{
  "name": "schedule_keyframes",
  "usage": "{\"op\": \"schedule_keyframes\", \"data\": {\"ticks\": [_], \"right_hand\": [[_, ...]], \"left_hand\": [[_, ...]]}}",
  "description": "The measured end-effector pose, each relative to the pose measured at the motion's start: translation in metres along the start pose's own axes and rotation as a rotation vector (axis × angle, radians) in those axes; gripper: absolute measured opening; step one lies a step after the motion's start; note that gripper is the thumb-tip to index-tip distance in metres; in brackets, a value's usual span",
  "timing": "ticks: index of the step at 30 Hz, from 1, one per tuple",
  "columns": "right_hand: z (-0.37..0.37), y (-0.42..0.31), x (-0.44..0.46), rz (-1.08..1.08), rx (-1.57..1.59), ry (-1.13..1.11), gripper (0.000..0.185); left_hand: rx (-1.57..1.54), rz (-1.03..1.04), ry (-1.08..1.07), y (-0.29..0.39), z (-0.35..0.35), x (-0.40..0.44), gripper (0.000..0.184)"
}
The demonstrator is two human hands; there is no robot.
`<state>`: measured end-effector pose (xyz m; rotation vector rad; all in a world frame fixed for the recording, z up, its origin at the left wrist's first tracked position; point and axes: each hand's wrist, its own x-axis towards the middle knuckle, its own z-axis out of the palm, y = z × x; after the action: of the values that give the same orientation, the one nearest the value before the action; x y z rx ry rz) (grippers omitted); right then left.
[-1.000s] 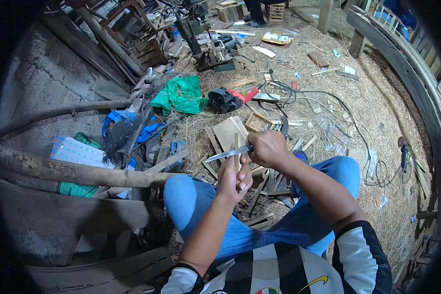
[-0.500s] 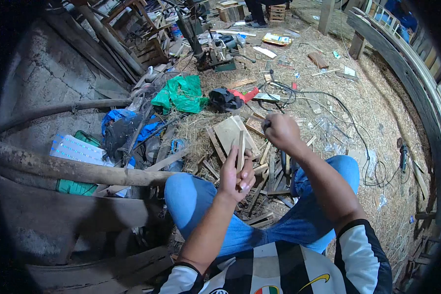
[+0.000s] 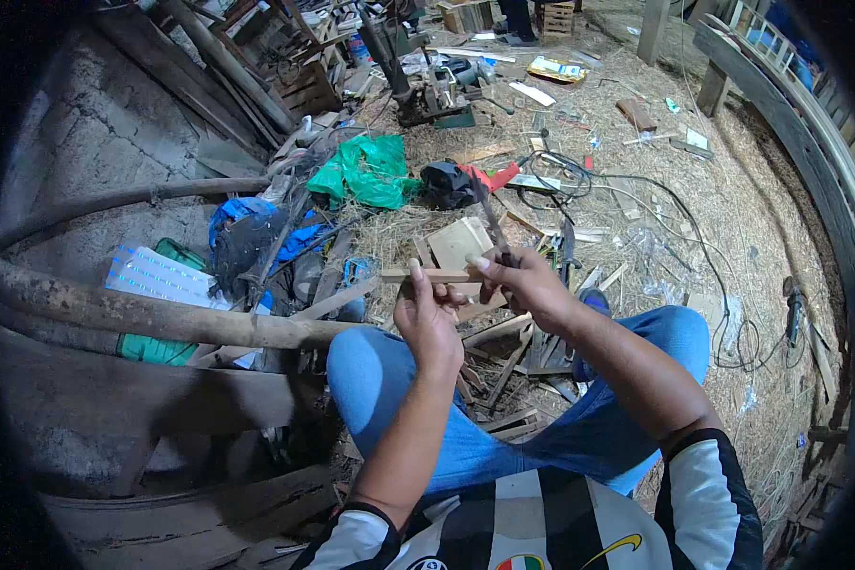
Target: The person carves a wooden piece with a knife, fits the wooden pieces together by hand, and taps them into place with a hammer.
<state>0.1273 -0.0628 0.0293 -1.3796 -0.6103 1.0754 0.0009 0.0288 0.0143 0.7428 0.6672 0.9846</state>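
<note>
Each grip is full, as I watch from afar: the right hand point(image 3: 534, 285) is wrapped round a knife point(image 3: 490, 217), and the left hand point(image 3: 429, 318) pinches a wood strip point(image 3: 399, 275) between thumb and fingers. The strip lies crosswise above the lap point(image 3: 475, 465), which I judge keeps it near and steady. The right thumb seems to touch its nearer end, perhaps for support, while the blade points up and away, apart from the left fingers.

Taking the strip as my landmark, a floor point(image 3: 760, 218) strewn with straw or shavings spreads beneath and beyond; a rough wall point(image 3: 95, 142) stands well to its left, a long pole point(image 3: 180, 318) nearer on that side. Beyond it sits a green bag point(image 3: 375, 176); just behind it, a flat board point(image 3: 458, 242); below, wood scraps point(image 3: 508, 418).
</note>
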Motion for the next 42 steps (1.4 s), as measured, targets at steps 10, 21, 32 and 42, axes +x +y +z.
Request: {"op": "schedule_keyframes", "data": {"ticks": [10, 21, 32, 42], "right_hand": [[-0.021, -0.022, 0.003, -0.066, -0.067, 0.281, 0.032], [-0.034, -0.011, 0.012, -0.321, -0.225, 0.053, 0.028], [-0.038, -0.017, 0.002, -0.462, -0.967, 0.333, 0.025], [-0.018, 0.0, 0.001, -0.454, -1.275, 0.364, 0.016]], "left_hand": [[0.007, -0.272, -0.287, 0.003, -0.007, -0.005, 0.059], [0.201, -0.512, -0.499, -0.001, 0.0, -0.017, 0.043], [0.159, -0.518, -0.278, -0.001, 0.011, -0.024, 0.039], [-0.13, -0.77, -0.434, 0.001, -0.009, -0.016, 0.041]]}}
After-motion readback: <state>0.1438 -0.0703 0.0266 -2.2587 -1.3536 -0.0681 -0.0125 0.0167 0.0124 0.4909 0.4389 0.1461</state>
